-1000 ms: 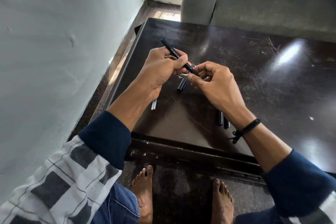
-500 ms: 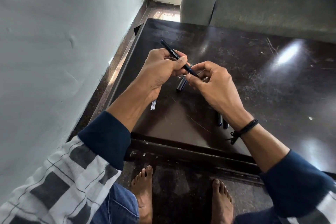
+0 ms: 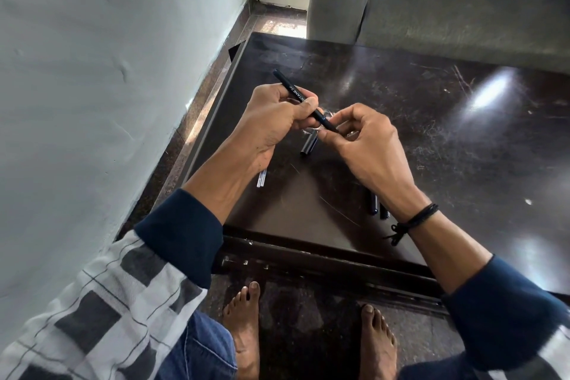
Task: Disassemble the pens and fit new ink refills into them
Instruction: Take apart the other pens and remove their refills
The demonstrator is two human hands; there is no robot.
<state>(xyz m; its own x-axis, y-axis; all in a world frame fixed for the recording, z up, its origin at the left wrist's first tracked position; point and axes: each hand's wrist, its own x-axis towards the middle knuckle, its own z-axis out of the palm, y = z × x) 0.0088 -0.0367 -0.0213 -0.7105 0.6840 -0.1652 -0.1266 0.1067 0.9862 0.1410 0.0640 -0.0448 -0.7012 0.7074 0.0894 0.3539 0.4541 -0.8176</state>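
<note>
A slim black pen (image 3: 295, 92) with white lettering points up and to the left above the dark table (image 3: 431, 139). My left hand (image 3: 274, 120) grips its barrel, thumb on top. My right hand (image 3: 367, 145) pinches the pen's front tip between thumb and fingers. Below the hands a black pen cap (image 3: 309, 145) lies on the table. Two clear refills (image 3: 261, 177) poke out from under my left wrist. Two more black pen pieces (image 3: 374, 203) lie beside my right wrist, partly hidden by it.
A white wall (image 3: 92, 102) runs close along the left of the table. A grey sofa (image 3: 462, 0) stands behind its far edge. My bare feet (image 3: 243, 327) rest on the floor below the table's near rail (image 3: 324, 259).
The hands and pen have stayed nearly in place. My right hand's fingers have shifted slightly at the pen's tip.
</note>
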